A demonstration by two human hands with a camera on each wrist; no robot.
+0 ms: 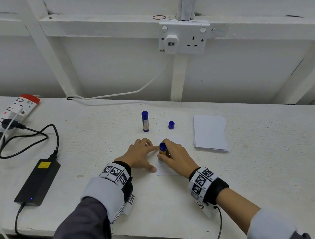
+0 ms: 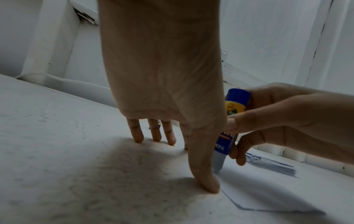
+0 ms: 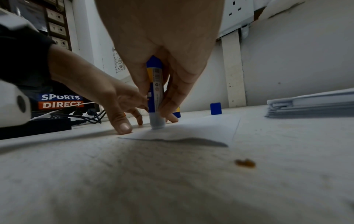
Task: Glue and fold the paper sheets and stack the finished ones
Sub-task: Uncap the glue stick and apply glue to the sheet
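A single white paper sheet [image 1: 166, 171] lies flat on the white table [image 1: 259, 176], and everything else here is placed from it. Its near edge lifts slightly off the surface in the right wrist view. An uncapped blue glue stick [image 1: 162, 149] stands nearly upright on the sheet's left part, its pale tip pressed to the paper. The right hand [image 1: 174, 158] grips the stick's barrel, thumb on one side and curled fingers on the other.

The left hand [image 1: 140, 154] rests at the sheet's left edge with its fingers straight and spread; the thumb tip [image 2: 209, 185] presses down at the sheet's near left corner, and the index finger reaches toward the stick at the far left edge. The other fingertips touch the bare table just left of the sheet.

Beyond the sheet, a loose blue cap [image 1: 171, 125] stands on the table, and further left of it a second, capped glue stick [image 1: 145, 121] stands upright. To the right of the sheet, apart from it, sits a stack of white papers [image 1: 210, 132]; whether these are folded I cannot tell.

Well left of the sheet lie a black power adapter [image 1: 38, 181] with its cables and a white extension strip [image 1: 4, 122]. On the wall behind the sheet is a double socket [image 1: 184, 39].
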